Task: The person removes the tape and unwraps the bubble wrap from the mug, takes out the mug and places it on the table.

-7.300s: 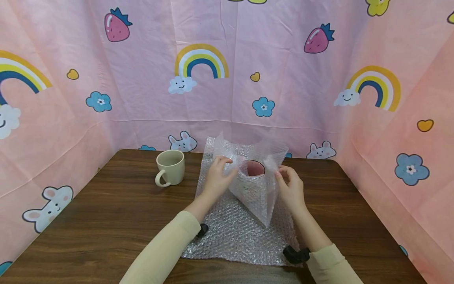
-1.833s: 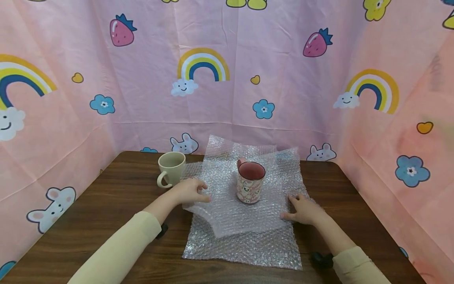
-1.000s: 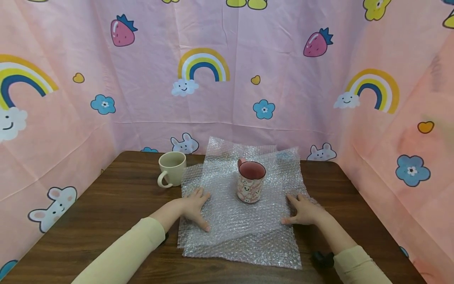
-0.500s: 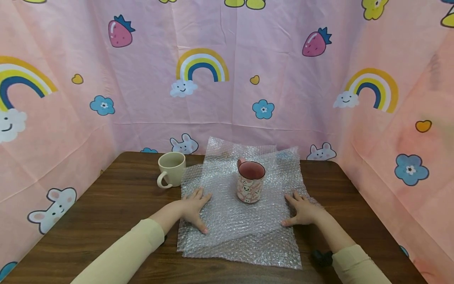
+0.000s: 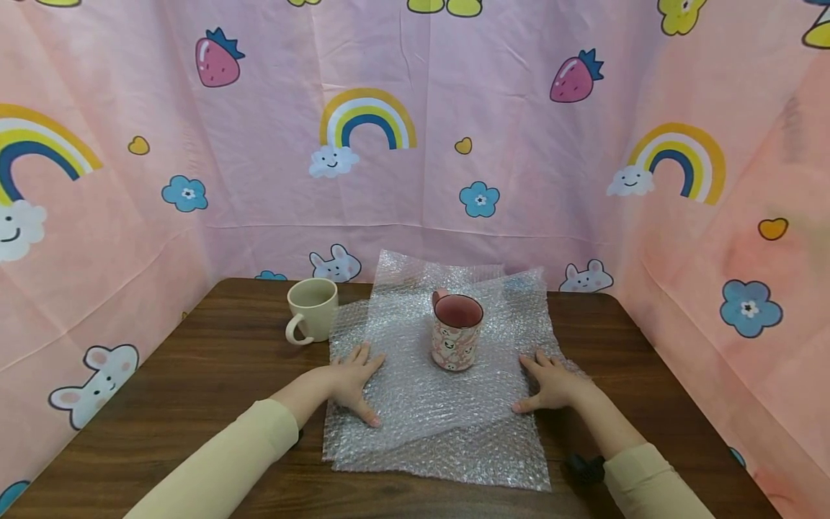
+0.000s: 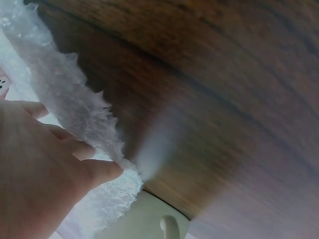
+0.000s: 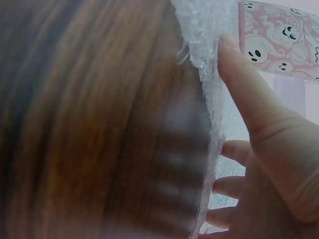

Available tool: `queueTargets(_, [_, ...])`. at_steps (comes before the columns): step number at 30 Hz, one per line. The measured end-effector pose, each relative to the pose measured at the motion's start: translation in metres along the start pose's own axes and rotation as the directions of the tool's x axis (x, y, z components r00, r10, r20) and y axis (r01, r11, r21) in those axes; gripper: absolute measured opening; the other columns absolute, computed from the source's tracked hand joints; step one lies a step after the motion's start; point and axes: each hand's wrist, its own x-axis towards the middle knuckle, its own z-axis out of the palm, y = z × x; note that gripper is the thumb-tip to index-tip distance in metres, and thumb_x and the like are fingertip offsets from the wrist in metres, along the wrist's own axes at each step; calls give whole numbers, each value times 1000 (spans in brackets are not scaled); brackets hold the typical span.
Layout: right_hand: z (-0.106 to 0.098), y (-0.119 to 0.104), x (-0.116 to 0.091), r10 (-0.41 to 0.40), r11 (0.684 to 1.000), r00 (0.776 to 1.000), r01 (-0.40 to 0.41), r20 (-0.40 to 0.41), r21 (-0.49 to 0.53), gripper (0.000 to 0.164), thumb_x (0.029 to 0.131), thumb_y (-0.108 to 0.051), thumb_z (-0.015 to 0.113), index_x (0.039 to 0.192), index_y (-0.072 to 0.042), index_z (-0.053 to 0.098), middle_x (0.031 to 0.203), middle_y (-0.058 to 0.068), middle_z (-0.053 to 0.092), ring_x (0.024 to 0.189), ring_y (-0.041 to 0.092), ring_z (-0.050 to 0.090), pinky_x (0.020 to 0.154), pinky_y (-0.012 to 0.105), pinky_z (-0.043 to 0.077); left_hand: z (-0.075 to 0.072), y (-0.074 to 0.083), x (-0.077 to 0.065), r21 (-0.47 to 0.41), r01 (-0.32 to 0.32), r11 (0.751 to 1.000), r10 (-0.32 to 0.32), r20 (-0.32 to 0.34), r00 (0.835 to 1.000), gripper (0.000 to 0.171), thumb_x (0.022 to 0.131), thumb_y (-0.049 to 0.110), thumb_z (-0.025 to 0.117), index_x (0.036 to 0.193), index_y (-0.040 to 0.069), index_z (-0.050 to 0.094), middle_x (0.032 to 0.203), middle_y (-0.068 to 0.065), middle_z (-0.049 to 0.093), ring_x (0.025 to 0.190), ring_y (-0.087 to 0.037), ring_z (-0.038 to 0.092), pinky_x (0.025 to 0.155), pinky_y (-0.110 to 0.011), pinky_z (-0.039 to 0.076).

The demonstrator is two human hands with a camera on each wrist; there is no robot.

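A pink mug with a white ghost pattern stands upright on overlapping sheets of bubble wrap, its handle toward the back left. My left hand rests with spread fingers on the left edge of the upper sheet. On the opposite edge lies my right hand, fingers spread and touching the wrap. Both wrist views show fingertips on the wrap's edge; the right wrist view also shows part of the ghost-patterned mug. Neither hand touches the mug.
A cream mug stands at the back left of the dark wooden table, close by the wrap's left edge. Pink patterned cloth hangs behind and at both sides.
Earlier, both hands held the upper wrap raised around the pink mug; now it lies spread beneath the mug. The left hand then lowered the left edge flat. Over the last half second the hands stay put.
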Motion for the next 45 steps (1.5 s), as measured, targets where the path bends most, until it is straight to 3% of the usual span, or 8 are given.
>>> queueTargets(8, [-1,-2,0,13,1000,1000,-13,6,-12,108,70,-63,75,149,-4,30,151,33,14,132,59,14,88,81,18,-12,6,0,22,6,1000,-6,21,1000,114,70,59,78,153,7,20,154,-30,4,140,-46,4,105,-65,18])
queueTargets(15, [-3,-4,-1,4,1000,1000,-4,7,5,107,71,-60,76,149,-2,30,151,34,14,132,60,14,88,80,19,-24,12,6,-90,-52,995,51,-16,999,99,80,50,74,149,-2,26,151,-29,22,139,-47,13,109,-58,16])
queueTargets(21, [-1,-3,-1,11,1000,1000,-11,10,5,107,71,-60,76,149,-3,30,151,33,14,132,59,13,88,81,18,-32,17,16,-191,-84,978,63,-115,991,88,85,37,73,148,-3,27,149,-21,32,137,-37,28,109,-50,25])
queueTargets(27, [-1,-4,0,18,1000,1000,-18,14,7,108,70,-60,76,148,-3,30,151,33,13,133,59,11,87,82,17,-39,29,23,-263,-148,953,83,-245,966,87,84,35,74,150,3,27,150,-18,33,136,-35,31,107,-51,29])
queueTargets(31, [-1,-4,0,18,1000,1000,-18,15,7,108,70,-61,76,148,-3,30,151,33,13,133,59,12,87,82,17,-40,37,27,-328,-184,926,79,-309,948,92,83,37,75,151,4,24,149,-20,34,134,-35,35,105,-51,32])
queueTargets(36, [0,-3,1,10,1000,1000,-11,18,10,108,70,-61,76,148,-2,29,150,34,13,132,59,12,87,81,18,-36,46,37,-417,-194,888,27,-375,927,97,81,42,76,152,7,20,148,-21,35,132,-35,37,103,-53,33])
queueTargets(45, [0,-2,1,-6,999,1000,5,23,37,108,72,-57,76,148,1,27,149,38,10,130,62,10,89,79,19,-30,62,52,-580,-256,774,-39,-447,894,96,79,34,79,153,12,22,150,-16,33,134,-36,34,101,-52,37])
